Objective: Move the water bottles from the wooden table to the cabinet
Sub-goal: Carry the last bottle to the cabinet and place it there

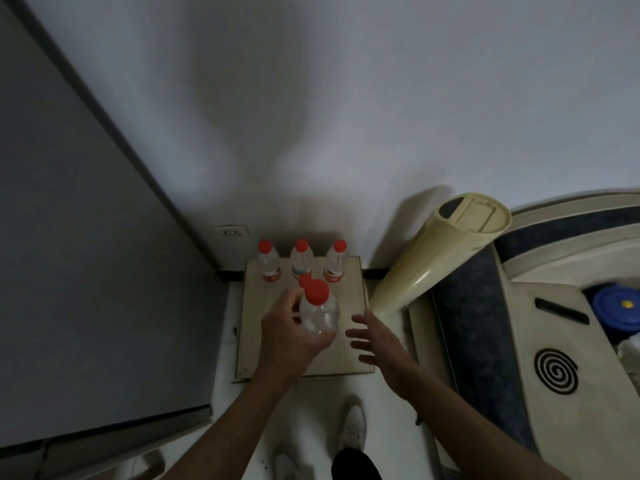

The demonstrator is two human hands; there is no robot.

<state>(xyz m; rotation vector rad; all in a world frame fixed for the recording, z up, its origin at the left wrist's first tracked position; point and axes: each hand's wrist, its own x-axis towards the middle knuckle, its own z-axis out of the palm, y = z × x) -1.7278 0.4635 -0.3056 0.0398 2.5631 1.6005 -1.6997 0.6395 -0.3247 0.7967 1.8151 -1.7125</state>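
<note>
A small wooden table (349, 341) stands against the white wall. Three clear water bottles with red caps stand in a row at its far edge: left bottle (268, 261), middle bottle (302, 259), right bottle (336, 261). My left hand (287, 330) grips another clear bottle (318, 315) above the table's middle. Behind its cap shows one more red cap (304, 280), its bottle hidden. My right hand (379, 341) hovers open to the right of the held bottle, fingers spread, holding nothing.
A large grey cabinet or appliance (86, 271) fills the left. A cream cylindrical unit (433, 254) leans right of the table. Further right is a cream and dark blue surface (485, 323) with a spiral coil (556, 370) and a blue lid (616, 308). My shoes (353, 427) are below.
</note>
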